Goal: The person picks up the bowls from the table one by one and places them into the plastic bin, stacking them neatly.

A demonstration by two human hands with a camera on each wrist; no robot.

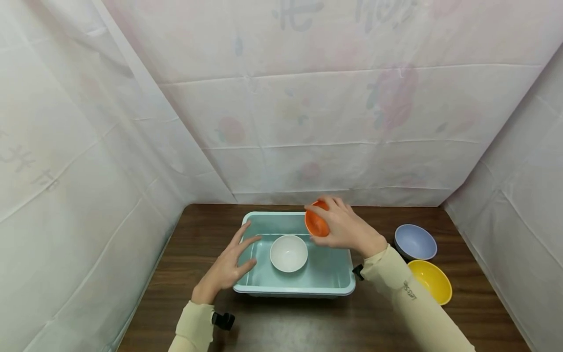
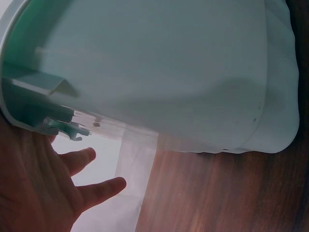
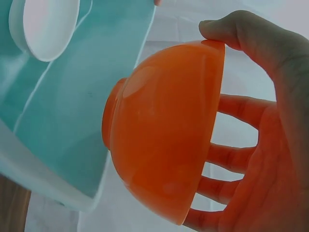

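Note:
An orange bowl (image 1: 317,224) is tilted in my right hand (image 1: 345,226), over the back right part of a pale teal basin (image 1: 334,266). In the right wrist view my thumb and fingers grip the rim of the orange bowl (image 3: 164,130), its foot facing the basin. A white bowl (image 1: 288,253) sits upright on the basin floor, near the middle. My left hand (image 1: 228,264) is at the basin's left side with fingers spread and nothing held. The left wrist view shows that hand (image 2: 43,179) beside the basin's outer wall (image 2: 169,72).
To the right on the dark wooden table (image 1: 176,274) stand a blue bowl (image 1: 415,242) and, nearer me, a yellow bowl (image 1: 431,282). They are close together, beside my right forearm. White printed sheets (image 1: 308,107) hang behind the table and at both sides.

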